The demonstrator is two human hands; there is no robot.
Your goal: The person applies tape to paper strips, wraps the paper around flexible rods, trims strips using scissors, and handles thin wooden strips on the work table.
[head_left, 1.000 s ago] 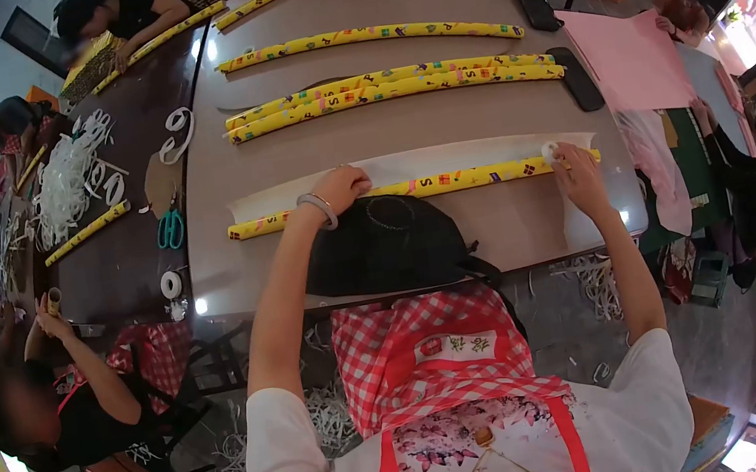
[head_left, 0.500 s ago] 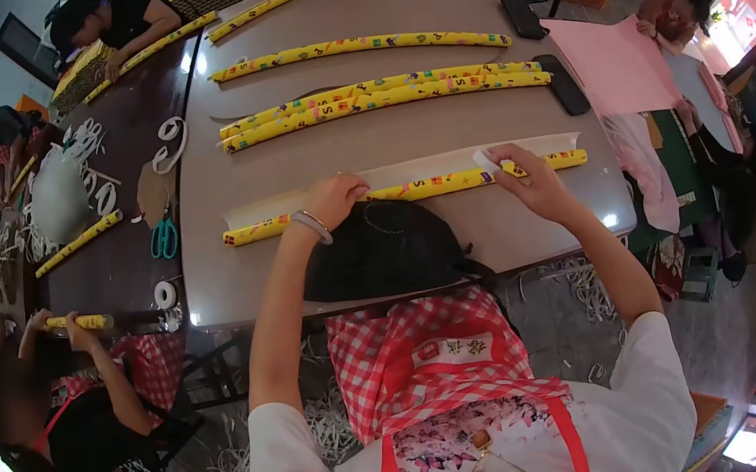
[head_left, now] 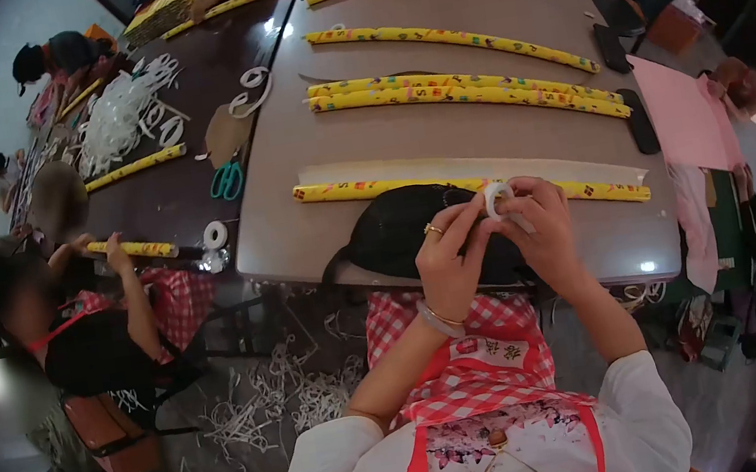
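Both hands have come together over the near edge of the table. A small white roll of tape is gripped in my right hand, between thumb and fingers. My left hand, with a ring and a bracelet, pinches at the roll's near side; a loose tape end cannot be made out. Just beyond lies a long yellow printed paper tube, with a pale strip of unrolled sheet along its far side. A black cap-like bag sits under my hands, partly hidden by them.
Several more yellow tubes lie across the table. Two dark phones rest at its right side. Teal scissors and white tape scraps are on the left table. A person at left holds another tube.
My left hand has left the tube and moved right to the tape roll. My right hand has drawn the roll nearer and inward. The whole view has turned slightly.
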